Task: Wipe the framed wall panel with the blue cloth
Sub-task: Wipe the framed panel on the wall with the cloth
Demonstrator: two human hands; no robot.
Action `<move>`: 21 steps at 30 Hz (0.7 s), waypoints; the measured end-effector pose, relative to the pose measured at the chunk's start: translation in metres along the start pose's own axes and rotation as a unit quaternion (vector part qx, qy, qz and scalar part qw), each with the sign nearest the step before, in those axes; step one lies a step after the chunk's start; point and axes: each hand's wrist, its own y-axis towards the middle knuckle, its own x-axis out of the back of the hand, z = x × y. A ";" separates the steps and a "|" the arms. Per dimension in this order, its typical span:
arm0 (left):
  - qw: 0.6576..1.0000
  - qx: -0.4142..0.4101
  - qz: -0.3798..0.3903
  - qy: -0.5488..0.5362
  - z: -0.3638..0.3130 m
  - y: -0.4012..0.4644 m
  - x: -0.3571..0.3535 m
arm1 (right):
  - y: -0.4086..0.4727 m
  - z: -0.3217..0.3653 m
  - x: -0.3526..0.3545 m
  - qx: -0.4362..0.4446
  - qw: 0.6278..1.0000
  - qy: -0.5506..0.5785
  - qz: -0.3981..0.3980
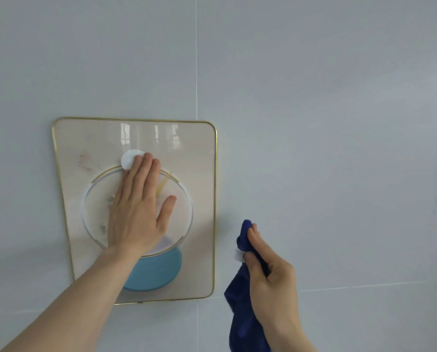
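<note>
Grey wall (314, 123); left hand (136, 212) flat, fingers spread, on framed panel (202, 199); right hand (268, 273) at 4 o'clock clamps blue cloth (240, 323).

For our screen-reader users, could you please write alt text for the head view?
A left hand presses flat on a gold-framed wall panel, fingertips on a white pad, while the right hand grips a blue cloth beside it.

Left hand (138, 212) flat, fingers spread — right hand (268, 273) fisted, gripping.
</note>
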 end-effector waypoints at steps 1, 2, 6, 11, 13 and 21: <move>1.000 0.002 0.016 0.003 -0.002 0.000 0.010 | 0.002 0.007 -0.003 0.001 1.000 0.012 0.003; 1.000 0.002 0.026 0.006 -0.003 -0.001 0.019 | 0.004 0.014 -0.009 0.004 1.000 0.020 0.008; 1.000 -0.007 0.016 0.006 0.009 -0.015 0.052 | 0.008 0.041 -0.043 0.058 0.998 0.022 0.024; 0.999 0.030 -0.031 -0.010 0.066 -0.020 0.092 | 0.012 0.072 -0.101 0.104 0.994 0.025 0.035; 0.997 0.061 -0.044 -0.019 0.092 -0.019 0.105 | 0.016 0.086 -0.130 0.145 0.989 0.005 0.038; 0.993 0.081 -0.054 -0.064 0.157 -0.018 0.104 | 0.043 0.105 -0.240 0.347 0.928 -0.133 0.042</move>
